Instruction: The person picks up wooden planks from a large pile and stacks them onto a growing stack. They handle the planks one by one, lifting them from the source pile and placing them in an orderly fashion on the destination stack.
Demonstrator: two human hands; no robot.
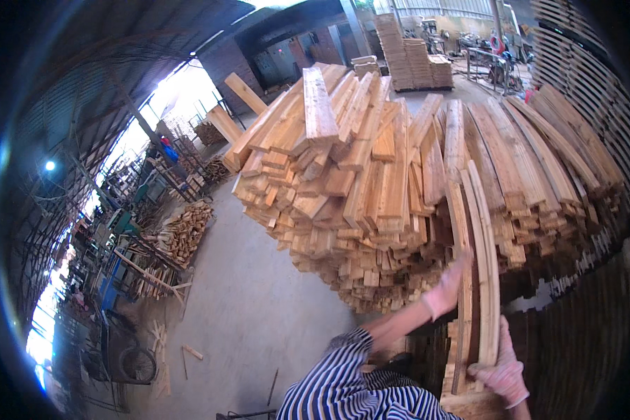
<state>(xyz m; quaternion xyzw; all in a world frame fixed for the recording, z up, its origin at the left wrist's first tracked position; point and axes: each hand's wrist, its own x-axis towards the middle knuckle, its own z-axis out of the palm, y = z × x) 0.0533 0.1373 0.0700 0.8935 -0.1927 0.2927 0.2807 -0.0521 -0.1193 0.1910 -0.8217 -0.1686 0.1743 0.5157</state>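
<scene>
A few long thin wooden slats (480,231) stand on edge and run away from me over a big heap of planks (343,175). My right hand (502,369), in a pale pink glove, grips their near end from the right side. My left hand (444,288), gloved too, is pressed against the left face of the slats farther along, fingers wrapped on them. My left arm wears a blue and white striped sleeve (343,392). More short slats (462,402) lie stacked under the near end.
Neat rows of flat boards (539,154) lie right of the heap. Tall stacked boards (413,56) stand far back. A smaller pile of wood offcuts (185,231) and blue machinery (115,280) sit at the left across the concrete floor (259,308). A dark slatted wall (581,336) stands at the right.
</scene>
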